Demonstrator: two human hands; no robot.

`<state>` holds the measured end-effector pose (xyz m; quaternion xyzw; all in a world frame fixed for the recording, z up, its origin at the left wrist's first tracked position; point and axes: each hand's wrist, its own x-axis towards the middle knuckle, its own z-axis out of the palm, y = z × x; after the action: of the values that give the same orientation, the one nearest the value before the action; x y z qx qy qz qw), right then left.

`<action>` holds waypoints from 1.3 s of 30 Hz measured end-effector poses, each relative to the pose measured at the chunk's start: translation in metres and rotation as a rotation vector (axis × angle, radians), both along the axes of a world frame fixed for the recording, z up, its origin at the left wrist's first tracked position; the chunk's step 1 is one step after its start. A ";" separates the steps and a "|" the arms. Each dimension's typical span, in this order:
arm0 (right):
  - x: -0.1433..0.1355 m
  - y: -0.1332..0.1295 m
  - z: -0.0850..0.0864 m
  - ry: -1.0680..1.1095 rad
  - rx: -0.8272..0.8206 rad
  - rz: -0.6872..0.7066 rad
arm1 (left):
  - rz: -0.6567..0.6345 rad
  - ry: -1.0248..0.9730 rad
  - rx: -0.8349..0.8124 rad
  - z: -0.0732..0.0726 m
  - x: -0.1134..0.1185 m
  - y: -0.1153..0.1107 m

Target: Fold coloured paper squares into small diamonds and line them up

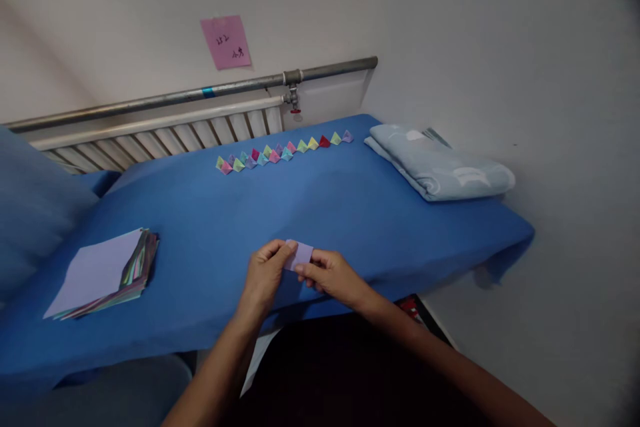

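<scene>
Blue cloth (200,213) underneath, paper stack (100,267) at left. Lilac paper piece (301,255) is held near the cloth's front edge: left hand (266,269) and right hand (331,275) pinched closed on opposite sides. Probably light, thin, easily creased; best gripped gently by the edges. Upper edge drops slightly rightward. Long axis unclear, fingers cover both sides.

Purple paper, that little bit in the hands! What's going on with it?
A person is holding the small purple paper with both the left hand and the right hand, near the front of the blue cloth. Farther back, colorful folded shapes are lined up. A stack of paper lies to the left, and a folded blanket to the right.
</scene>
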<state>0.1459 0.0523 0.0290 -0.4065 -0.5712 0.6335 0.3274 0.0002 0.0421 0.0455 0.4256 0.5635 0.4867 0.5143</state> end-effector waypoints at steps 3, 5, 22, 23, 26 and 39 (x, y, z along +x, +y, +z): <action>0.000 -0.001 -0.001 0.012 -0.039 0.017 | -0.002 -0.001 0.017 -0.004 -0.001 0.001; -0.001 -0.001 -0.002 0.030 -0.080 0.025 | 0.009 -0.008 0.033 -0.005 0.000 0.001; -0.006 -0.010 -0.001 0.087 -0.208 0.007 | 0.021 0.037 0.087 -0.007 -0.004 -0.002; -0.006 -0.010 -0.001 0.097 -0.216 0.011 | 0.021 0.042 0.090 -0.007 -0.004 -0.002; -0.007 -0.010 -0.002 0.123 -0.243 0.012 | 0.025 0.007 0.066 -0.009 -0.003 0.001; -0.008 -0.029 0.002 0.141 -0.630 -0.164 | -0.273 1.001 0.795 -0.029 -0.022 -0.035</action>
<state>0.1379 0.0235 0.0310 -0.4874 -0.2885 0.7772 0.2742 -0.0219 0.0076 0.0162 0.8262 0.4528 0.3312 0.0506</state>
